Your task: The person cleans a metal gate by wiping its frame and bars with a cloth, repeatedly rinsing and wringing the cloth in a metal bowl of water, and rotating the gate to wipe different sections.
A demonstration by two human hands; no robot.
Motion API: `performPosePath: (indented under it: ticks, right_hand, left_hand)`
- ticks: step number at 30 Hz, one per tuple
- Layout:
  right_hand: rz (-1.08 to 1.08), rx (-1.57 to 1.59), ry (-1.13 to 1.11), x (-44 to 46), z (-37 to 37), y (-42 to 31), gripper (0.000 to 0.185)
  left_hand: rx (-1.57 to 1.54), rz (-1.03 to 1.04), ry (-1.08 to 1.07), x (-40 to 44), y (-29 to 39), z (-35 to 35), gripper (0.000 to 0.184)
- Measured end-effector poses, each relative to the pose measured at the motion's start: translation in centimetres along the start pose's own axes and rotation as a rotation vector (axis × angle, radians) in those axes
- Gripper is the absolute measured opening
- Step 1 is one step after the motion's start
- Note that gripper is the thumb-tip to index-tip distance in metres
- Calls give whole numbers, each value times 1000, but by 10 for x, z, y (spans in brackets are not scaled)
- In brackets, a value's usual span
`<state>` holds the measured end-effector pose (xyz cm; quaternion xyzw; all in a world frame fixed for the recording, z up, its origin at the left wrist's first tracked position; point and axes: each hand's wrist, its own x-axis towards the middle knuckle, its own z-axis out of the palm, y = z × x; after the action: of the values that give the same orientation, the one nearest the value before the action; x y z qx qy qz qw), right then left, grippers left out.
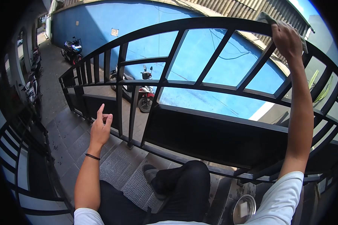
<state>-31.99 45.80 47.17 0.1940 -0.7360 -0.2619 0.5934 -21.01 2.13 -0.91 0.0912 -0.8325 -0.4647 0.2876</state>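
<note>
A black metal railing (pixel 221 88) with slanted bars and a dark lower panel runs across the view. At its top right, my right hand (pixel 287 39) is closed over a grey-green cloth (pixel 266 18) and presses it on the top rail. My left hand (pixel 102 125) is in the air in front of the railing's lower left part, index finger stretched and thumb apart, with nothing in it. A dark band circles the left wrist. By my right side, low in the view, a round metal bowl (pixel 254 204) holds a pale block.
Stone steps (pixel 120 161) descend to the left under my legs. Beyond the railing are a blue wall (pixel 90 30), a blue motorcycle (pixel 72 50) and a red and white scooter (pixel 145 98). Another black railing (pixel 9 153) stands at far left, near more parked motorcycles.
</note>
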Motion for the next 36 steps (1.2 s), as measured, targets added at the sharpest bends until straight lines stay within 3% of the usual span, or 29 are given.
performPosePath:
  ticks: [1,2,4,8,10,12,16,18,20,22,24,27,32,34,36]
  right_hand:
    - [90,-39,-34,-7,-14,42,46]
    - [-14,-212,-75,-15,-24,82,42]
    - [83,-333,-131,-22,-33,137,36]
    - [251,-291,12,-20,-18,111,39]
    - [181,-293,-98,-11,-24,44,48]
    - [135,-98,-16,1,5,-3,51]
    - [112,-34,41,17,31,-142,42]
    - [144,40,-336,35,13,-221,39]
    - [119,207,23,39,46,-277,34]
    - [108,307,-156,49,55,-324,39]
    - [118,387,-85,59,73,-368,37]
    - [88,424,109,56,89,-362,36]
    - [59,388,-15,43,59,-301,37]
    - [57,353,171,28,47,-259,38]
    - [69,271,-45,21,20,-209,34]
  left_hand:
    - [10,2,-20,-2,-3,1,58]
    - [15,-3,-21,-3,-5,2,58]
    - [14,-7,-83,-5,-8,0,58]
    - [3,13,-75,-8,3,-1,59]
    - [5,24,-75,-8,1,2,60]
    - [10,34,-79,-6,1,5,61]
    - [30,34,-112,-4,8,6,65]
    - [55,47,-115,-3,9,5,65]
    - [72,35,-114,-1,8,4,65]
    - [112,64,-94,3,1,7,67]
    - [125,42,-98,5,-2,12,67]
    - [130,47,-145,-1,5,13,68]
    - [71,-3,-240,-7,12,5,69]
    - [67,9,-202,-8,12,0,69]
    - [30,-11,-187,-10,6,1,69]
